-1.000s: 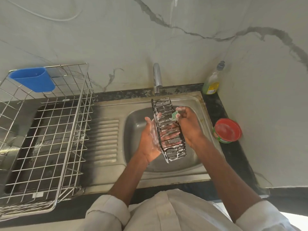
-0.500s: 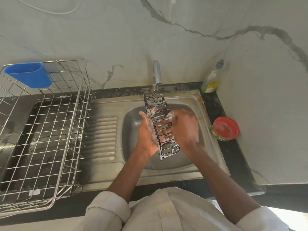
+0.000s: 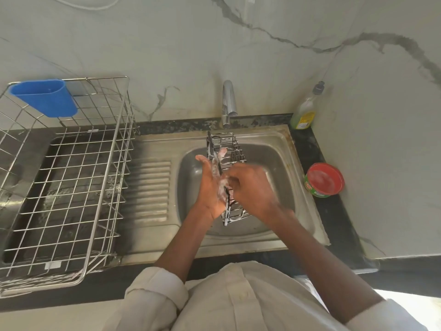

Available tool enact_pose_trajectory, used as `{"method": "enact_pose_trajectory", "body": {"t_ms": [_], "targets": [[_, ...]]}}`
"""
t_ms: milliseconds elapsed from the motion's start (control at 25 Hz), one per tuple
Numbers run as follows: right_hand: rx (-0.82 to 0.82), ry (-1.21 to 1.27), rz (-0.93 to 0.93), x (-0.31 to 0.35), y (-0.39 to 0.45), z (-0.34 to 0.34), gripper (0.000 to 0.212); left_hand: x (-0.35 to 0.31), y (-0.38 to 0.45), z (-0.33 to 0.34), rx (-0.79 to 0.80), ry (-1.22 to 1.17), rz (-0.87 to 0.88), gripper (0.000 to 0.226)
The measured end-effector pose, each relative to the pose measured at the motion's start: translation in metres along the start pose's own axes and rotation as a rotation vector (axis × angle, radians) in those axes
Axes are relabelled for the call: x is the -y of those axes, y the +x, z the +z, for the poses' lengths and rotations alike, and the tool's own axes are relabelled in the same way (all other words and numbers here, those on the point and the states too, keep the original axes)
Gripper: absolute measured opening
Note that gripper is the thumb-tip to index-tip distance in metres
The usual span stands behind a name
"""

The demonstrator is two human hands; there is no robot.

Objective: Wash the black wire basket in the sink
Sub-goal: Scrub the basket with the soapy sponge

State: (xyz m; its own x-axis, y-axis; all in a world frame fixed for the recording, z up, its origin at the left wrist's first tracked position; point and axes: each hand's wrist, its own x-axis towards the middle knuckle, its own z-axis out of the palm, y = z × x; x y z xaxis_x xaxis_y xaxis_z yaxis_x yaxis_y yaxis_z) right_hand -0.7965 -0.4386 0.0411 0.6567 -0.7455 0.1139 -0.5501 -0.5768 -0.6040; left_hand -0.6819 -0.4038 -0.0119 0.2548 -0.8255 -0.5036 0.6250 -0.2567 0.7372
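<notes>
The black wire basket [image 3: 235, 149] is narrow and long, streaked with white foam, and stands on edge over the steel sink [image 3: 284, 163]. My left hand [image 3: 210, 187] grips its left side, with the thumb up and soapy fingertips showing through the wires. My right hand [image 3: 253, 187] lies against the basket's right side near its lower half, fingers curled and blurred. The green scrub pad that it held a moment ago is hidden under those fingers. The basket's near end pokes out below both hands.
A chrome tap [image 3: 228, 101] stands behind the basin, and no water stream is visible. A large steel wire dish rack [image 3: 71, 187] with a blue plastic cup [image 3: 45, 96] fills the left counter. A dish soap bottle [image 3: 304, 111] and a red-lidded tub [image 3: 324, 179] sit on the right.
My right hand has slid from the basket's far end down toward its near half. The basket has turned more edge-on to me, and the green pad no longer shows.
</notes>
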Motion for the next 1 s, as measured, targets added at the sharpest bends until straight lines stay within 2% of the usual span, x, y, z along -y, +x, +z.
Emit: {"method": "enact_pose_trajectory", "body": {"t_ms": [80, 240, 280, 400, 440, 560, 680, 760, 840, 920, 1000], "targets": [[0.015, 0.035, -0.034, -0.009, -0.02, -0.009, 0.029, 0.0, 0.002, -0.004, -0.016, -0.04, 0.037, 0.101], [-0.189, -0.103, 0.367, -0.028, -0.015, -0.013, 0.032, 0.004, -0.001, -0.001, 0.028, -0.064, 0.053, 0.088], [-0.188, -0.1, 0.356, -0.022, -0.014, -0.009, 0.034, 0.009, 0.0, -0.002, 0.017, -0.05, 0.057, 0.085], [-0.087, -0.035, 0.108, -0.007, -0.018, 0.006, 0.033, 0.018, 0.0, -0.003, -0.014, 0.023, 0.078, 0.08], [-0.062, -0.024, 0.076, -0.006, -0.019, 0.004, 0.032, 0.02, -0.001, -0.003, -0.005, 0.062, 0.082, 0.077], [-0.137, -0.028, 0.248, -0.024, -0.002, -0.012, 0.03, 0.021, -0.006, 0.002, 0.07, 0.166, 0.056, 0.067], [-0.194, -0.029, 0.357, -0.041, 0.027, -0.022, 0.038, 0.02, -0.007, 0.005, 0.088, 0.177, 0.025, 0.073], [-0.126, -0.031, 0.327, -0.036, 0.031, -0.022, 0.036, 0.02, -0.005, 0.002, 0.073, 0.125, -0.012, 0.081], [-0.049, -0.086, 0.202, -0.025, 0.015, -0.015, 0.036, 0.02, 0.0, -0.002, 0.067, 0.083, -0.042, 0.086], [-0.045, -0.138, 0.081, -0.02, -0.008, -0.011, 0.039, 0.019, 0.005, -0.004, 0.073, 0.045, -0.045, 0.09], [-0.118, -0.179, 0.096, -0.03, -0.018, -0.013, 0.045, 0.014, 0.008, -0.004, 0.084, -0.024, -0.035, 0.095]]}}
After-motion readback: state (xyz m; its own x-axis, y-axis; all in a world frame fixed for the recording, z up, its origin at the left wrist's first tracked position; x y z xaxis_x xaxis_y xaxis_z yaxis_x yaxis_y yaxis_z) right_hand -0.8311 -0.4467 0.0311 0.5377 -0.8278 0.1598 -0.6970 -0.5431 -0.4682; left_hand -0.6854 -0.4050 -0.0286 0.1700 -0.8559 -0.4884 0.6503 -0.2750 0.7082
